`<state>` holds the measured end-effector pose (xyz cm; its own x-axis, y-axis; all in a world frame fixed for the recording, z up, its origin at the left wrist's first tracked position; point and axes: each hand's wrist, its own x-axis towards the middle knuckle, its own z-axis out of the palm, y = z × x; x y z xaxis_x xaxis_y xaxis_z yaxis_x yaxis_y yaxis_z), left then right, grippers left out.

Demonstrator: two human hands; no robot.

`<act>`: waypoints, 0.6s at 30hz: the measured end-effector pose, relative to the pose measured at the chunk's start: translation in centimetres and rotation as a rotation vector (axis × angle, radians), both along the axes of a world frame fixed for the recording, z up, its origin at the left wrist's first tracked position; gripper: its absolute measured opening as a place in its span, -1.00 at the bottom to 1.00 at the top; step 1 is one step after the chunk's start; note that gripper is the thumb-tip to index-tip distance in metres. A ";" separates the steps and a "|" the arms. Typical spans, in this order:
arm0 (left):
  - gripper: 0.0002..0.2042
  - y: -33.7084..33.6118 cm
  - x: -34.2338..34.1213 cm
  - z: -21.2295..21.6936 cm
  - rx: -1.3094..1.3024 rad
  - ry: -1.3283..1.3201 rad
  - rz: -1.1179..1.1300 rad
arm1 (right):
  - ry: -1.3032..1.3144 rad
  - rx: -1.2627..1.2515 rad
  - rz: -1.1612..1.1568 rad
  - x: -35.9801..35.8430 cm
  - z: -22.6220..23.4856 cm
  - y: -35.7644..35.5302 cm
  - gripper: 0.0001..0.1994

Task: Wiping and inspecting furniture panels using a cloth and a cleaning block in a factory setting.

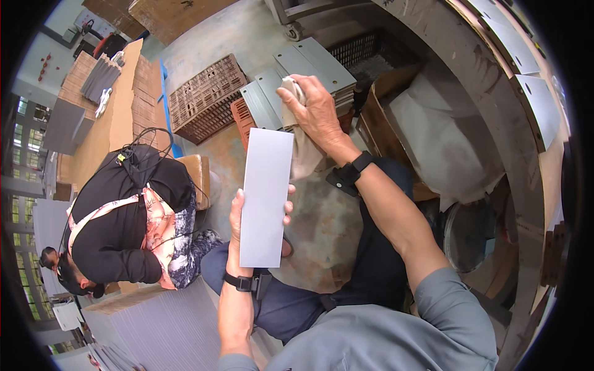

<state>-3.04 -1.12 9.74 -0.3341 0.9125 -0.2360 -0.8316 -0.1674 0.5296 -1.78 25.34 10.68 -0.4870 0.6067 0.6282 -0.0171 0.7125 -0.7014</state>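
A long pale grey rectangular panel (pixel 267 198) stands lengthwise over my lap. My left hand (pixel 236 213) grips it from beneath, its thumb at the left edge and fingertips curling round the right edge. Above the panel's upper right corner, my right hand (pixel 317 111) is closed on a beige cloth (pixel 304 154), which hangs down beside the panel. Beyond that hand lie stacked grey-green panels (pixel 315 65) with small holes near their ends. Black straps circle both my wrists.
A brown plastic crate (pixel 207 96) stands ahead on the left, with an orange crate (pixel 242 120) beside it. On the right, a cardboard box (pixel 377 117) holds whitish sheeting (pixel 439 123) under a bench with panels along it. A co-worker (pixel 124 216) bends over at the left, near stacked grey sheets (pixel 164 328).
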 end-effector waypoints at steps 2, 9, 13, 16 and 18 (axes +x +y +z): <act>-0.15 -0.3 -0.3 -0.2 0.023 -0.008 0.039 | 0.024 -0.005 0.047 0.7 0.8 -0.5 -0.63; -0.21 -0.8 -2.9 -2.3 -0.124 0.181 0.109 | -0.105 0.116 0.385 2.1 1.1 -7.5 -0.73; -0.28 0.0 -3.2 -3.6 -0.161 0.116 0.317 | -0.121 0.354 0.894 5.6 -3.8 -14.7 -0.64; -0.25 -0.2 -3.1 -2.3 -0.018 0.126 0.286 | 0.031 0.438 1.179 8.4 -3.8 -17.8 -0.71; -0.23 -0.2 -2.8 -2.5 0.007 0.153 0.312 | 0.040 0.416 1.341 9.7 -3.6 -18.0 -0.72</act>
